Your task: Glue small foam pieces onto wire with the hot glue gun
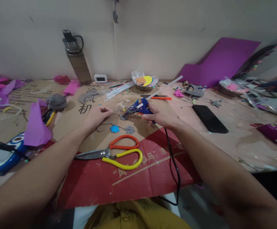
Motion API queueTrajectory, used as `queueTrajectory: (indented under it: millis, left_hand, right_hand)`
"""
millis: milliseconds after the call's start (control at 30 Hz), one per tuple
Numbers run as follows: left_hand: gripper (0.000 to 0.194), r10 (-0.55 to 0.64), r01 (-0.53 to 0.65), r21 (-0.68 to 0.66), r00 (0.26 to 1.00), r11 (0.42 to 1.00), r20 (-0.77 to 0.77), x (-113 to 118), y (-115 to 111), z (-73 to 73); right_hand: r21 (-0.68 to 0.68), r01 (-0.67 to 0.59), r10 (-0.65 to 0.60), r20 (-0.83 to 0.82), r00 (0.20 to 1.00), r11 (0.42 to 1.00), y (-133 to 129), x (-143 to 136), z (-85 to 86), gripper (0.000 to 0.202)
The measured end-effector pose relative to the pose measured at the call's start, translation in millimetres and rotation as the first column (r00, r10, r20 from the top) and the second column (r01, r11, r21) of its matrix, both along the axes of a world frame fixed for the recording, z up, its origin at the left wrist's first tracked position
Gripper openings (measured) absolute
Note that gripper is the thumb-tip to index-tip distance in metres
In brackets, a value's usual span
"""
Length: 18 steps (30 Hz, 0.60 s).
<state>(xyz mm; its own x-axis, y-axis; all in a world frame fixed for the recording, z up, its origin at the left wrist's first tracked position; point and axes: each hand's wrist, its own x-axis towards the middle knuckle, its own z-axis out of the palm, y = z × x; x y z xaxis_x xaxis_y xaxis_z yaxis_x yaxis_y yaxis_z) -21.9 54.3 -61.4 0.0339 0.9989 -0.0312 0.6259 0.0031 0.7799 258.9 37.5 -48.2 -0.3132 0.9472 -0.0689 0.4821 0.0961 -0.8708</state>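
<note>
My right hand is wrapped round the grip of a blue hot glue gun, whose nozzle points left and down. A long clear glue stick sticks out of its back. Just below the nozzle lies a small grey piece. My left hand is to the left of the nozzle, thumb and fingers drawn together; whatever they may hold is too small to make out. Nearer to me are a blue felt flower, a grey flower and large scissors with one red and one yellow handle.
The glue gun's black cord runs over the cardboard's front edge. Around lie a phone, a bottle, loose glue sticks, a metal bowl, grey yarn and a purple sheet.
</note>
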Motion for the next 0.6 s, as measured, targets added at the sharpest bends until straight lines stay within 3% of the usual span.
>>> queueTrajectory:
  millis: [100,433,600]
  left_hand:
    - [0.035,-0.007,0.007,0.002,1.000,1.000,0.006,0.0,-0.8,0.4]
    - [0.034,-0.008,0.008,-0.002,1.000,1.000,-0.001,-0.2,0.4,0.0]
    - [0.033,-0.010,0.010,-0.002,1.000,1.000,-0.004,1.5,-2.1,3.8]
  right_hand:
    - [-0.075,-0.025,0.022,-0.043,0.999,0.997,1.6,1.2,-1.2,0.026]
    - [-0.037,0.002,-0.002,0.000,1.000,0.999,0.2,1.7,0.4,0.027]
    - [0.006,0.009,-0.010,0.102,0.995,1.000,-3.6,-1.3,9.1,0.024]
